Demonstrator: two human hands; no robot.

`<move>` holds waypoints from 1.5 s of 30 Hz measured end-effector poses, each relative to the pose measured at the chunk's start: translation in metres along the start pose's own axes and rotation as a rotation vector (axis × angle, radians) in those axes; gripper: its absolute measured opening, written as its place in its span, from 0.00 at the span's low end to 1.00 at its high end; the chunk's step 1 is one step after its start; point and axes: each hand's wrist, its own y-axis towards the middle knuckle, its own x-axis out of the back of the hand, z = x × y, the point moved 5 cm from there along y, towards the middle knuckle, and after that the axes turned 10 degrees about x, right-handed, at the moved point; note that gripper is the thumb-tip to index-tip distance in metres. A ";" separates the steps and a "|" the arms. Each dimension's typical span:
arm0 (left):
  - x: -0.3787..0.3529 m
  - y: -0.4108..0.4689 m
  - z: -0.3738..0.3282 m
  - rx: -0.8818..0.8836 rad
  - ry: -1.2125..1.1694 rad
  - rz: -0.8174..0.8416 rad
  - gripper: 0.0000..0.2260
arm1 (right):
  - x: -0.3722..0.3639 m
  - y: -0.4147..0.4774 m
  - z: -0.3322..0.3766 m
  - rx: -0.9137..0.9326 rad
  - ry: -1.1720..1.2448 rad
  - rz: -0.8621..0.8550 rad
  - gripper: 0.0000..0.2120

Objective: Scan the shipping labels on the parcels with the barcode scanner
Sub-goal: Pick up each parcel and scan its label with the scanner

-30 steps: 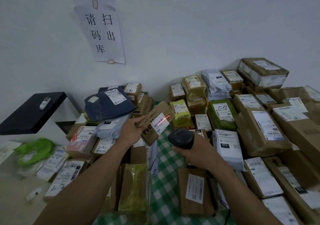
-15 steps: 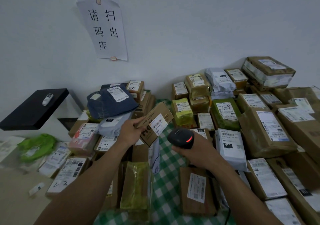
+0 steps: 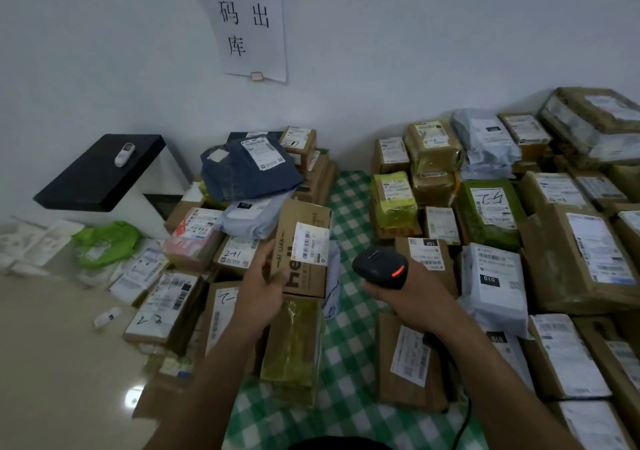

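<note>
Table point(image 3: 349, 207): flat, covered w/ soft green-and-white checked cloth. Stacked parcels both sides: brown cardboard boxes, taped cartons, crinkled poly mailers incl. dark blue poly mailer point(image 3: 249, 172), each w/ white printed label.

Brown rectangular corrugated cardboard box point(image 3: 304, 278): raised above table, centre-left, tilted, label face toward camera. Left hand point(image 3: 259, 285) grip: fingers and thumb curled round box's left side, grasping it.

Black rounded plastic barcode scanner point(image 3: 381, 267): right of box, apart from it, red light lit. Right hand point(image 3: 412, 299) grip: clenched round scanner handle.

White rectangular paper shipping label point(image 3: 309, 243): stuck on box's upper half, barcodes visible.
</note>
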 end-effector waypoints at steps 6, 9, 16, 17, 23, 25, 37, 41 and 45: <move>0.011 -0.060 0.051 0.086 -0.006 -0.057 0.25 | -0.027 -0.002 0.005 0.027 0.020 0.089 0.16; 0.010 -0.071 0.067 0.095 0.114 -0.098 0.25 | -0.037 -0.002 0.008 0.039 -0.006 0.128 0.18; 0.002 -0.064 0.061 0.100 0.339 -0.185 0.34 | -0.048 -0.006 0.018 0.042 0.026 0.183 0.18; -0.003 -0.063 0.057 0.098 0.372 -0.183 0.34 | -0.048 -0.006 0.018 0.047 0.026 0.188 0.16; -0.030 -0.058 0.040 0.182 0.546 -0.124 0.53 | -0.051 -0.003 0.017 0.032 0.027 0.181 0.11; -0.032 -0.059 0.039 0.176 0.543 -0.134 0.52 | -0.054 0.000 0.015 0.026 0.031 0.195 0.12; 0.066 -0.050 0.084 0.340 0.559 -0.289 0.38 | -0.084 0.008 0.039 -0.003 -0.003 0.274 0.09; 0.060 -0.039 0.089 0.219 0.626 -0.216 0.26 | -0.083 0.007 0.039 -0.017 -0.007 0.220 0.10; 0.040 -0.039 0.079 -0.060 0.564 -0.290 0.18 | -0.072 -0.006 0.021 -0.055 -0.004 0.143 0.12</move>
